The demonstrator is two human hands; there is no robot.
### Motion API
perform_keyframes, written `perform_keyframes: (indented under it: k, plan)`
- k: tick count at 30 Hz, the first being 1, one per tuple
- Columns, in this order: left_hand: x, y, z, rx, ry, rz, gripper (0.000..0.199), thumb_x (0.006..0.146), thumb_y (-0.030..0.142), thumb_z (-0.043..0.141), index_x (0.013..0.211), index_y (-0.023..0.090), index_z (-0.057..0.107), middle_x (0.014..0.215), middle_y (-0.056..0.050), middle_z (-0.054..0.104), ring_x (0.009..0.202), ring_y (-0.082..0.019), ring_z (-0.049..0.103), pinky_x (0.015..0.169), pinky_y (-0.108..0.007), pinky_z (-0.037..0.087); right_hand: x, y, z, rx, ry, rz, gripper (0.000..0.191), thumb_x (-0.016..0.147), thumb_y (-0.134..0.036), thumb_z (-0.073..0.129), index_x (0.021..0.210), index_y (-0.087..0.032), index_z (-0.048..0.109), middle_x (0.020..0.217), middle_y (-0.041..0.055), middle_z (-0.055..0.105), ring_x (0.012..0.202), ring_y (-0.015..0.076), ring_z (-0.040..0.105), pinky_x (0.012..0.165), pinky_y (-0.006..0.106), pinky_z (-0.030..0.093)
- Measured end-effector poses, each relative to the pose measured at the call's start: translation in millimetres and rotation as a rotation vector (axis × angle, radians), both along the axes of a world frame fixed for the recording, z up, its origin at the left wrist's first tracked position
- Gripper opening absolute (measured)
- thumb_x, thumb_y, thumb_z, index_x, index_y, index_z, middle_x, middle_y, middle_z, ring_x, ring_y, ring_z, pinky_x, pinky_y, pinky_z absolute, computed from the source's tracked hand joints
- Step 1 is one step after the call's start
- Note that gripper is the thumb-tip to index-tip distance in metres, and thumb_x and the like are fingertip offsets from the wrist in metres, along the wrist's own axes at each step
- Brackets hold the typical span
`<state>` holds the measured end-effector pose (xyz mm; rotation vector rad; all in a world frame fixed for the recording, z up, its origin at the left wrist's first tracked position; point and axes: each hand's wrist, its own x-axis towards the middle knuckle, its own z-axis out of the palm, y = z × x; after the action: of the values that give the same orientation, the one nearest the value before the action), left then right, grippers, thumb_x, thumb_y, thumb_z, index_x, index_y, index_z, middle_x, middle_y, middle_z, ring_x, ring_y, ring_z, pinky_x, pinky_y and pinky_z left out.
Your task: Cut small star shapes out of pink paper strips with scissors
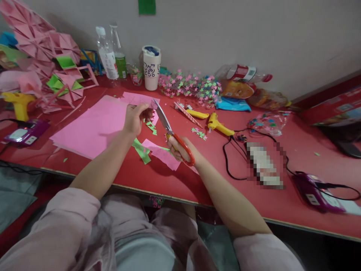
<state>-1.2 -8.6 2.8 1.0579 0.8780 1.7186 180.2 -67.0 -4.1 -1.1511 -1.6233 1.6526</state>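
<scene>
We pinch pink paper (152, 104) w/ our L hand (134, 119), fingers close tog.; our R hand (179, 148) is curled round red scissors (163, 117), blades by the paper.

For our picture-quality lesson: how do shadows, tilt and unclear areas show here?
Head view: a soft shadow on the pink sheets; head view: the front edge of the red table slants down rightward; head view: coarse pixelation hides an item at right; head view: print on the white-capped bottle is too soft to read.
</scene>
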Motion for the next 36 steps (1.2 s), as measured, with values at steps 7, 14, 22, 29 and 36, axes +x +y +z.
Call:
perform_keyframes:
  k: [7, 14, 22, 29, 36]
  plan:
    - [6.6, -5.6, -1.0, -0.020, -0.087, -0.051, 0.024, 0.075, 0.027, 0.054, 0.054, 0.017, 0.060, 0.043, 0.003, 0.052, 0.037, -0.004, 0.045, 0.035, -0.018, 0.030, 0.6, 0.9, -3.9, -0.043, 0.084, 0.039, 0.040, 0.086, -0.056, 0.049, 0.069, -0.020, 0.043, 0.044, -0.0097, 0.030, 0.032, 0.0042, 0.025, 0.030, 0.018, 0.027]
    - [18.4, -9.1, -8.7, -0.041, -0.005, 0.002, 0.029, 0.077, 0.037, 0.057, 0.056, 0.018, 0.057, 0.045, 0.004, 0.051, 0.039, -0.004, 0.044, 0.038, -0.019, 0.031, -4.1, 0.7, -11.5, -0.057, 0.129, 0.028, 0.042, 0.087, -0.058, 0.044, 0.069, -0.020, 0.043, 0.042, -0.0095, 0.031, 0.031, 0.0046, 0.026, 0.029, 0.018, 0.026]
    - [29.7, -11.4, -19.8, -0.111, 0.082, 0.082, 0.038, 0.077, 0.052, 0.056, 0.058, 0.018, 0.055, 0.049, 0.003, 0.051, 0.045, -0.005, 0.045, 0.046, -0.021, 0.035, -14.3, -7.6, -10.7, -0.078, 0.113, -0.088, 0.042, 0.087, -0.058, 0.044, 0.069, -0.020, 0.040, 0.041, -0.0099, 0.031, 0.029, 0.0048, 0.026, 0.028, 0.018, 0.026]
    - [31.1, -14.3, -17.9, -0.125, 0.092, 0.080, 0.041, 0.078, 0.054, 0.054, 0.055, 0.019, 0.054, 0.048, 0.003, 0.051, 0.045, -0.005, 0.044, 0.045, -0.022, 0.033, -14.5, -9.4, -8.7, -0.047, 0.093, -0.101, 0.043, 0.086, -0.059, 0.044, 0.068, -0.020, 0.040, 0.039, -0.0102, 0.030, 0.028, 0.0047, 0.027, 0.028, 0.017, 0.026]
    - [20.4, -7.6, -15.1, -0.139, 0.008, 0.052, 0.038, 0.077, 0.041, 0.057, 0.048, 0.018, 0.047, 0.043, 0.004, 0.042, 0.040, -0.004, 0.036, 0.040, -0.021, 0.027, -0.7, 0.8, -1.0, -0.028, 0.050, 0.014, 0.045, 0.083, -0.062, 0.047, 0.069, -0.020, 0.043, 0.040, -0.0106, 0.030, 0.029, 0.0043, 0.026, 0.028, 0.017, 0.026]
